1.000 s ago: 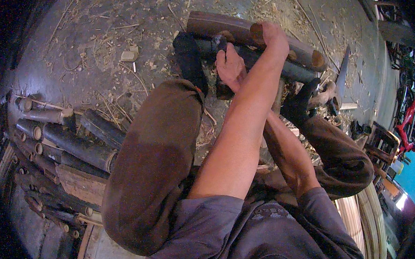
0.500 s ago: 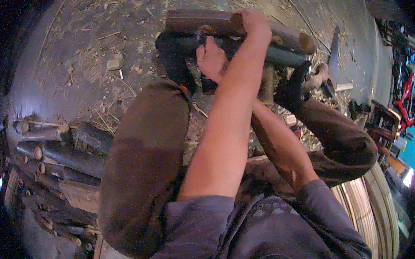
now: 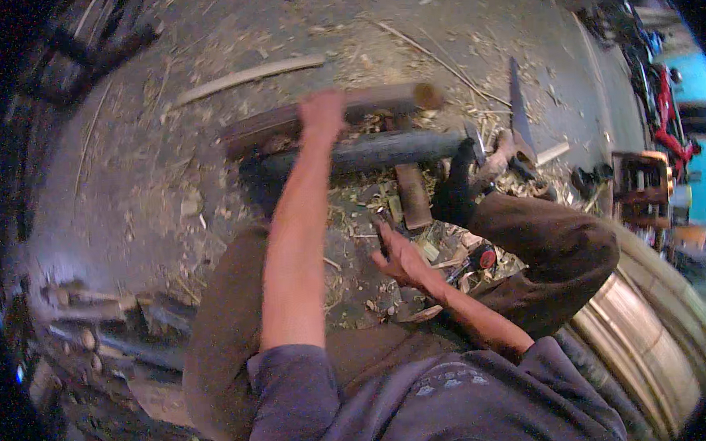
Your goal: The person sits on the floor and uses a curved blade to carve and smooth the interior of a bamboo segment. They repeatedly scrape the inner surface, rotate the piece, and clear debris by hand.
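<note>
A brown round pole (image 3: pixel 386 99), perhaps bamboo, lies across the floor ahead of me, a cut end showing at its right. My left hand (image 3: pixel 322 114) reaches over and is closed on it left of its middle; motion blurs the fingers. On the near side of that pole runs a dark, thicker pole (image 3: pixel 381 151), with my dark-clad feet at its two ends. My right hand (image 3: pixel 405 262) is low between my knees, closed on a small dark tool (image 3: pixel 383 236) whose kind I cannot make out.
A handsaw (image 3: pixel 518 108) rests beyond my right foot. A short wood block (image 3: pixel 412 197) lies under the dark pole. Shavings cover the floor, with a pale strip (image 3: pixel 250 77) farther off. Stacked poles (image 3: pixel 120 344) lie left; bundled pale slats (image 3: pixel 639 341) lie right.
My arms have uncrossed: the left hand went left along the brown pole, and the right drew back toward me. The brown pole shifted left. The whole view has also turned.
</note>
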Action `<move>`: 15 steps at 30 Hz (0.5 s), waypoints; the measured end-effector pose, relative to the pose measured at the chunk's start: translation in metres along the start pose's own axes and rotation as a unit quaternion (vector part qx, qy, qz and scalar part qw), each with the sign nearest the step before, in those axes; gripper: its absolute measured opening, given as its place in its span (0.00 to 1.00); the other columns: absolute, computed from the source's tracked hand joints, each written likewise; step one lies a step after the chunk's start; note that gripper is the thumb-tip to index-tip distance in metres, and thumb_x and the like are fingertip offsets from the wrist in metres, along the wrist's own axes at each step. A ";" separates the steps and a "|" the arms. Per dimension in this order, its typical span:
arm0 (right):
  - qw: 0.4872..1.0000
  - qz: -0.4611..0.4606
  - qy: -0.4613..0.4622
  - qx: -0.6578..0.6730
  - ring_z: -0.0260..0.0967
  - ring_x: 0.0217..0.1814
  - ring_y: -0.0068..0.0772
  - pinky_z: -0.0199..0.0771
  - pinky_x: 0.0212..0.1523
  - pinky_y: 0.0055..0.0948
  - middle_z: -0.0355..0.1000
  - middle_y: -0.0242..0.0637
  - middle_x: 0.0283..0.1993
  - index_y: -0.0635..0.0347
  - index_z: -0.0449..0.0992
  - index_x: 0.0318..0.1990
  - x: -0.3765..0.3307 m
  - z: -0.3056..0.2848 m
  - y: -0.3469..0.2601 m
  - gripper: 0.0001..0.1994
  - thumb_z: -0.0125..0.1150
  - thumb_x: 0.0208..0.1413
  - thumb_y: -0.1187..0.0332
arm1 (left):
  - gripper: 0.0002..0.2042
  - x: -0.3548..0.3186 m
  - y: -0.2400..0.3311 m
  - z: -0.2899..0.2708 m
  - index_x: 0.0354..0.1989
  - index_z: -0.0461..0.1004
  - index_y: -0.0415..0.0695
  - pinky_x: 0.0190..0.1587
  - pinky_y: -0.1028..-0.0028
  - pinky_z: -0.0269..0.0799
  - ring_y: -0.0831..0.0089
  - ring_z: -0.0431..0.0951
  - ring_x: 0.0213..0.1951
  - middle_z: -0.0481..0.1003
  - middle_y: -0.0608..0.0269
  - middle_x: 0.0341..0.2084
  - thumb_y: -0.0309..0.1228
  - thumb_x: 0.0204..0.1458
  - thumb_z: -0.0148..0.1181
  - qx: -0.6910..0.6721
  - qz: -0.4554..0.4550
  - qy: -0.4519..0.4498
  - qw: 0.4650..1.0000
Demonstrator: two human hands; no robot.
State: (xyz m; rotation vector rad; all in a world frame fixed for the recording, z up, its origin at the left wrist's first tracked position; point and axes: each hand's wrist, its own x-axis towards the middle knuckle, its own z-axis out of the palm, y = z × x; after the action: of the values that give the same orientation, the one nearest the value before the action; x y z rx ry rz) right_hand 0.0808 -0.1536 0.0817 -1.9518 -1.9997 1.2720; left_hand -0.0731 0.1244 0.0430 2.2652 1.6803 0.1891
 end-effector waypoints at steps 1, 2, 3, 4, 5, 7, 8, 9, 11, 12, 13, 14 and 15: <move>0.999 -0.020 0.002 -0.031 0.64 0.51 0.59 0.66 0.50 0.44 0.64 0.61 0.52 0.65 0.51 0.64 -0.010 0.011 0.003 0.35 0.57 0.48 0.65 | 0.32 0.000 -0.035 -0.001 0.51 0.69 0.46 0.56 0.49 0.59 0.55 0.70 0.53 0.73 0.54 0.48 0.37 0.33 0.73 0.010 -0.055 -0.046 0.997; 0.998 -0.015 0.013 -0.062 0.63 0.52 0.60 0.66 0.51 0.44 0.62 0.62 0.53 0.64 0.48 0.65 -0.019 0.016 0.018 0.38 0.58 0.48 0.64 | 0.36 -0.010 -0.033 -0.013 0.54 0.66 0.46 0.56 0.49 0.59 0.55 0.70 0.53 0.72 0.54 0.50 0.40 0.34 0.73 0.069 -0.040 0.023 0.997; 0.998 -0.010 -0.009 -0.060 0.62 0.52 0.61 0.65 0.52 0.45 0.61 0.62 0.53 0.64 0.47 0.66 -0.023 0.022 0.022 0.39 0.59 0.47 0.64 | 0.39 -0.011 -0.058 -0.020 0.57 0.63 0.47 0.56 0.47 0.58 0.55 0.69 0.55 0.70 0.55 0.53 0.42 0.32 0.73 0.051 -0.104 -0.026 0.993; 0.998 0.003 -0.027 -0.058 0.61 0.52 0.62 0.64 0.52 0.45 0.60 0.62 0.53 0.64 0.45 0.66 -0.024 0.026 0.028 0.41 0.59 0.47 0.63 | 0.40 -0.014 -0.074 -0.023 0.58 0.63 0.49 0.56 0.47 0.58 0.55 0.68 0.56 0.68 0.55 0.55 0.43 0.32 0.73 0.059 -0.133 -0.030 0.989; 0.997 0.009 -0.047 -0.056 0.60 0.52 0.63 0.63 0.53 0.46 0.59 0.62 0.53 0.63 0.43 0.67 -0.024 0.034 0.032 0.43 0.60 0.46 0.63 | 0.41 -0.021 -0.094 -0.025 0.58 0.61 0.50 0.57 0.46 0.57 0.56 0.67 0.56 0.66 0.56 0.56 0.43 0.32 0.73 0.069 -0.143 -0.026 0.987; 0.998 -0.018 -0.008 -0.062 0.60 0.51 0.62 0.64 0.52 0.47 0.60 0.60 0.49 0.66 0.50 0.63 -0.021 0.049 0.041 0.40 0.62 0.44 0.61 | 0.42 -0.042 -0.139 -0.012 0.60 0.59 0.51 0.58 0.45 0.56 0.56 0.65 0.58 0.63 0.56 0.59 0.41 0.32 0.74 0.083 -0.164 -0.004 0.983; 0.998 -0.034 -0.014 -0.054 0.60 0.51 0.61 0.64 0.52 0.47 0.60 0.60 0.49 0.66 0.52 0.62 -0.018 0.050 0.039 0.38 0.62 0.44 0.61 | 0.43 -0.053 -0.159 -0.006 0.61 0.57 0.51 0.58 0.45 0.55 0.55 0.64 0.59 0.61 0.56 0.60 0.40 0.33 0.74 0.087 -0.175 0.011 0.981; 0.998 -0.041 -0.018 -0.046 0.60 0.51 0.61 0.64 0.51 0.47 0.60 0.60 0.50 0.66 0.54 0.60 -0.019 0.050 0.040 0.37 0.63 0.44 0.60 | 0.44 -0.053 -0.160 -0.005 0.62 0.56 0.51 0.59 0.44 0.54 0.54 0.63 0.59 0.60 0.56 0.61 0.40 0.33 0.73 0.085 -0.189 -0.011 0.978; 0.998 0.002 -0.044 -0.050 0.63 0.50 0.61 0.67 0.49 0.48 0.62 0.60 0.51 0.65 0.55 0.60 -0.021 0.039 0.025 0.36 0.64 0.45 0.60 | 0.46 -0.058 -0.163 -0.005 0.63 0.54 0.51 0.60 0.43 0.52 0.52 0.62 0.60 0.58 0.56 0.63 0.42 0.33 0.73 0.087 -0.227 -0.055 0.968; 0.997 0.021 -0.057 -0.052 0.65 0.50 0.61 0.69 0.48 0.48 0.64 0.60 0.51 0.65 0.56 0.60 -0.021 0.035 0.020 0.36 0.64 0.45 0.60 | 0.46 -0.057 -0.162 -0.003 0.64 0.53 0.47 0.59 0.41 0.51 0.49 0.61 0.60 0.58 0.53 0.62 0.47 0.34 0.71 0.106 -0.227 -0.064 0.966; 0.998 0.017 -0.044 -0.035 0.67 0.46 0.59 0.70 0.44 0.48 0.66 0.59 0.46 0.64 0.57 0.59 -0.023 0.034 0.021 0.35 0.64 0.45 0.58 | 0.46 -0.052 -0.150 0.000 0.63 0.53 0.46 0.59 0.41 0.51 0.48 0.61 0.60 0.59 0.52 0.62 0.48 0.35 0.70 0.120 -0.204 -0.039 0.971; 0.999 0.014 -0.031 -0.019 0.68 0.41 0.58 0.70 0.41 0.48 0.68 0.57 0.40 0.64 0.57 0.58 -0.023 0.032 0.024 0.35 0.63 0.46 0.57 | 0.46 -0.045 -0.127 0.004 0.63 0.54 0.44 0.60 0.42 0.51 0.48 0.61 0.60 0.59 0.51 0.61 0.49 0.35 0.70 0.132 -0.182 -0.014 0.974; 1.000 0.011 -0.016 -0.004 0.70 0.37 0.56 0.71 0.38 0.47 0.70 0.56 0.35 0.64 0.58 0.58 -0.024 0.030 0.028 0.34 0.62 0.46 0.56 | 0.46 -0.038 -0.103 0.008 0.63 0.54 0.42 0.60 0.43 0.51 0.47 0.61 0.60 0.60 0.50 0.60 0.51 0.36 0.69 0.143 -0.159 0.012 0.977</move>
State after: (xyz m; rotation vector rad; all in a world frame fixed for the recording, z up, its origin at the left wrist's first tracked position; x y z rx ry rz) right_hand 0.0907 -0.1931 0.0573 -1.9741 -2.0064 1.3113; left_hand -0.1758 0.1142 0.0050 2.1448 2.1721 -0.1047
